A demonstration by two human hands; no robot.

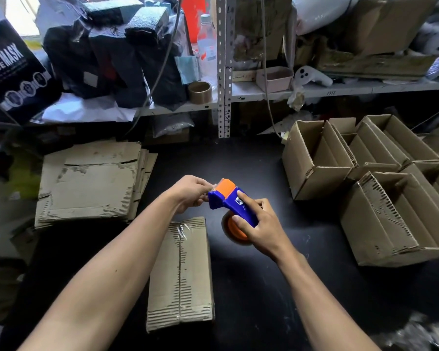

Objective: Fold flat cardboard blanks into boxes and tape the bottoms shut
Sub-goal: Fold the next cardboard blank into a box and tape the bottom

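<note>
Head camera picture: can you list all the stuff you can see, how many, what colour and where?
Tape dispenser: one, blue and orange, held up over the table's middle.
Folded box: one, brown, bottom up on the table near the person, clear tape along part of its seam.
Flat cardboard blanks: one stack, brown, table's left side.
Finished boxes: several, brown, open tops, table's right side.
Table: one, black.
Tape roll: one, brownish, on the shelf behind.
Mask box: one, black, shelf's left end.
Plastic bottle: one, clear, on the shelf.
Left hand: pinches at the dispenser's front end.
Right hand: grips the dispenser's body.
</note>
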